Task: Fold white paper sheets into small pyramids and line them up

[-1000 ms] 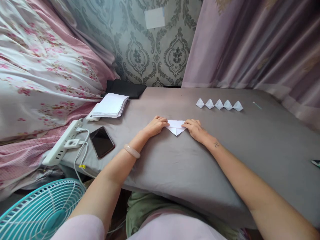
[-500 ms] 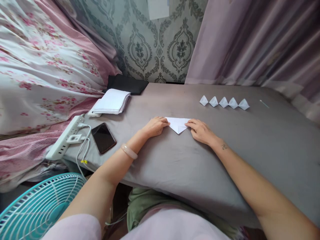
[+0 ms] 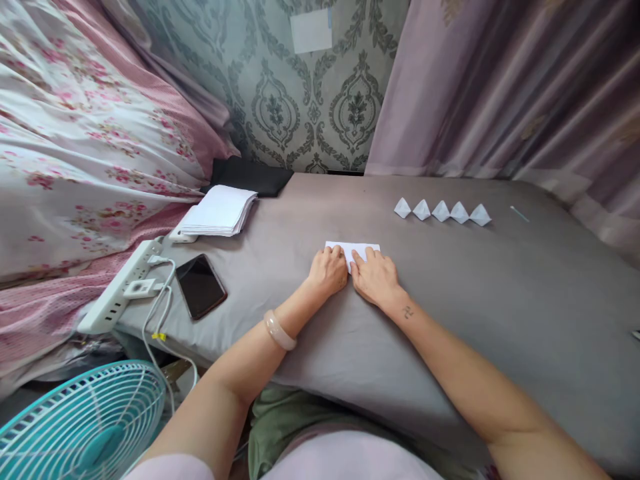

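Note:
A folded white sheet of paper (image 3: 366, 247) lies flat on the grey-covered surface in front of me. Its top edge runs straight, and my hands cover most of the lower part. My left hand (image 3: 329, 270), fingers curled, holds down the left side of the paper. On the right side rests my right hand (image 3: 375, 275), its bent fingers pressing the paper against the surface. The two hands are close together, a narrow strip of paper showing between them. Beyond, to the right, several small folded paper pieces (image 3: 441, 211) with pointed tops stand in a row.
At the left are a stack of white paper (image 3: 217, 210), a black flat item (image 3: 253, 179), a phone (image 3: 201, 287) and a power strip (image 3: 123, 287) with cables. A teal fan (image 3: 95, 427) stands below left. A thin stick (image 3: 519, 213) lies far right.
Both hands have moved inward from the paper's two side corners to its middle. The downward-pointing tip of the paper, visible before, is now covered by the hands. The view has shifted slightly.

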Demonstrator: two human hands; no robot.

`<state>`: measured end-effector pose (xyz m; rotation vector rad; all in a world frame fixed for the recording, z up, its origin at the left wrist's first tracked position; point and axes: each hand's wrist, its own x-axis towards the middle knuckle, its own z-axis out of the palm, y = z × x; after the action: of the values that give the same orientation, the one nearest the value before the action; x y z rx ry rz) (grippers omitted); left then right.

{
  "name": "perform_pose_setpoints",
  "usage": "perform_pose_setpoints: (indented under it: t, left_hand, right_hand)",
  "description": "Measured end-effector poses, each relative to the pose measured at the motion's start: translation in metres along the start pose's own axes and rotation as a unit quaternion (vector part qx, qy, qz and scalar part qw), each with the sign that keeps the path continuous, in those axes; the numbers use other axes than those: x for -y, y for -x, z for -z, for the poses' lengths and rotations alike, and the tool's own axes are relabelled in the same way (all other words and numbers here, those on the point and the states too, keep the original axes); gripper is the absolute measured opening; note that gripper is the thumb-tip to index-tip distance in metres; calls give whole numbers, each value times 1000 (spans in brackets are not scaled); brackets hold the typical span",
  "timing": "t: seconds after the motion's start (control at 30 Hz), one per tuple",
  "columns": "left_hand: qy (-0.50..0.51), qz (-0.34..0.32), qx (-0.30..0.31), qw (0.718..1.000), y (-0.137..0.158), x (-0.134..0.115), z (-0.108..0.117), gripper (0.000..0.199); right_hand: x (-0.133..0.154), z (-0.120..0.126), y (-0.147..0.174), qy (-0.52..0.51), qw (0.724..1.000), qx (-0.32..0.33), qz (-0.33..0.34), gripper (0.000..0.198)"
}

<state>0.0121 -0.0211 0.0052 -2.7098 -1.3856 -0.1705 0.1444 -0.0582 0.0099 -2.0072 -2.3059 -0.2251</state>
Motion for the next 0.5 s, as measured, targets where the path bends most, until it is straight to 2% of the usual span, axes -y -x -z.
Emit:
perform_pose_setpoints:
  t: [0.17,0.3,0.4,0.5]
  left_hand:
    - [37,24,-5,999,3,6,2,35]
    - [87,64,12,994,-8,18,7,43]
    - [122,87,17,989,-20,30,6,37]
    - [171,72,-3,983,-29,42,-5,20]
  right_hand:
    - [-21,-6,5,-53,997,-54,11,43]
    - [-37,-8,-6,-97,993,-69,-25,42]
    - [-52,-10,-15,-160,985,-43,-52,38]
    - [-63,-16,-19,-232,967,-35,-104,28]
